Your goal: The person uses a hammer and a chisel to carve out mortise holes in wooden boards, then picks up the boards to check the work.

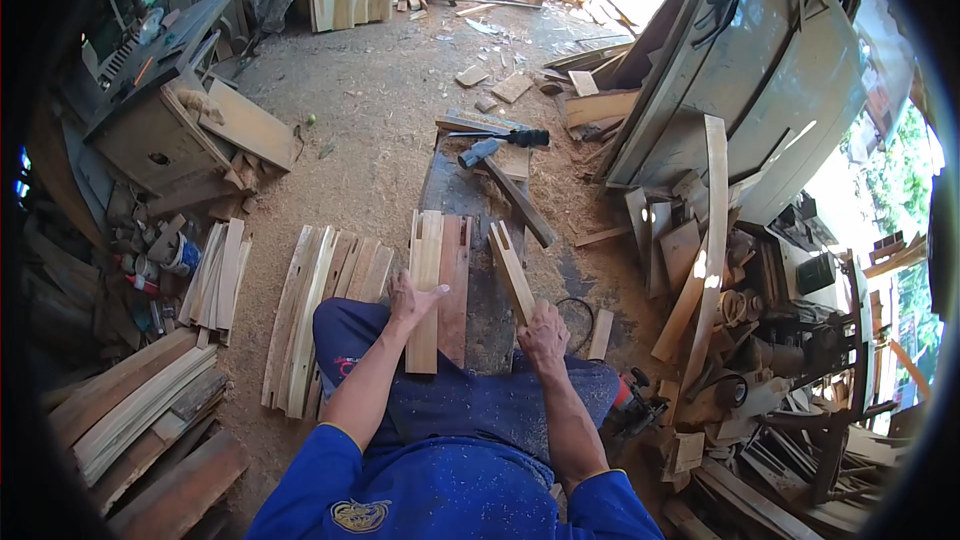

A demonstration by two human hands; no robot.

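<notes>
My left hand (404,304) rests against the left edge of a pale wooden board (426,315), its thumb stretched out across the top. This board lies lengthwise in front of me, its near end over my lap. Beside it on the right is a reddish board (454,285) with a notch at its far end. My right hand (545,336) is closed round the near end of a narrow wooden piece (513,275), which tilts to the left and has a slotted far end. Beyond it, a hammer (507,190) and a chisel with a black handle (520,138) lie on the dark bench (455,185).
Slotted wooden pieces (310,310) lie in a row on my left, with more stacked boards (150,410) further out. A red power tool (632,398) sits by my right knee. Scrap wood (760,340) and leaning panels (740,80) crowd the right. Sawdust covers the ground.
</notes>
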